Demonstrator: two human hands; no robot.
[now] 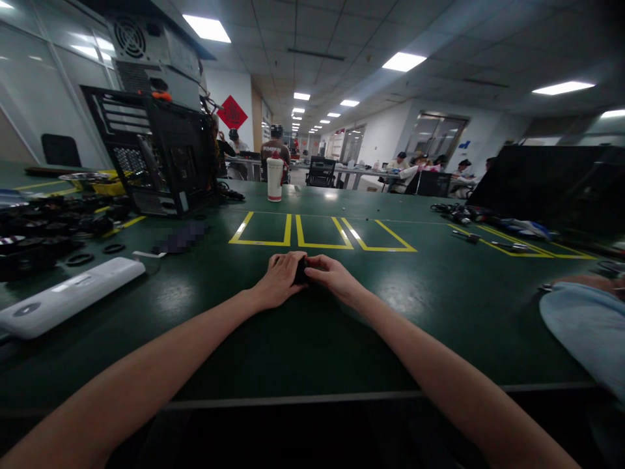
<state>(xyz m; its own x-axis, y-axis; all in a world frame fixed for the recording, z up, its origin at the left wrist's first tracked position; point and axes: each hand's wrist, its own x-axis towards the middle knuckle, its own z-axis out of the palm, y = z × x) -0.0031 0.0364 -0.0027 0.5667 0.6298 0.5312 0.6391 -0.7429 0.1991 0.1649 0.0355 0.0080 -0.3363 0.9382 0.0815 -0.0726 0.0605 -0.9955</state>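
Both my hands meet over the green table (342, 352), just in front of the yellow tape outlines (325, 246). Between them is a small black object (301, 271), mostly covered by fingers, its kind unclear. My left hand (279, 281) is wrapped round it from the left, back of the hand up. From the right, my right hand (333, 276) pinches its edge between thumb and fingers.
A white power strip (73, 296) and black parts (43, 234) lie left, below an open computer case (161, 150). A white cup (275, 179) stands behind the tape. At right are tools (488, 241), a black monitor (551, 185) and another person's blue sleeve (586, 326).
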